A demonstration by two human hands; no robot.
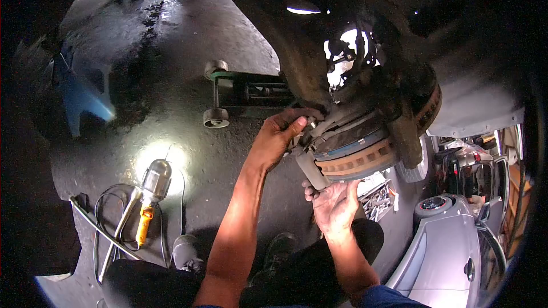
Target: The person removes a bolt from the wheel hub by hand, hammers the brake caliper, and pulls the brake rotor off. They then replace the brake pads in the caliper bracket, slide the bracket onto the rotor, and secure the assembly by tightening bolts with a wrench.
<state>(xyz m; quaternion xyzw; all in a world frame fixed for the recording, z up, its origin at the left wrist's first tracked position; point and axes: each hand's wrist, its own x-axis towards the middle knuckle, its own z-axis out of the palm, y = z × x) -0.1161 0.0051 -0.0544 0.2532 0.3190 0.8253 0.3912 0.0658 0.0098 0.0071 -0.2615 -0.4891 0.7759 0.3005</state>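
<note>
I look up at a car's wheel hub from below. A rusty brake disc (365,162) hangs under the wheel arch with a caliper (342,128) clamped over its edge. My left hand (279,131) grips the upper left end of the caliper, fingers curled on the metal. My right hand (334,205) reaches up from below and holds a grey brake pad (311,168) at the disc's lower left edge.
A lit work lamp (153,185) with an orange handle and coiled cable lies on the dark concrete floor at left. A green floor jack (240,94) stands behind the hub. A silver car (451,239) is parked at right. My dark-trousered legs fill the bottom.
</note>
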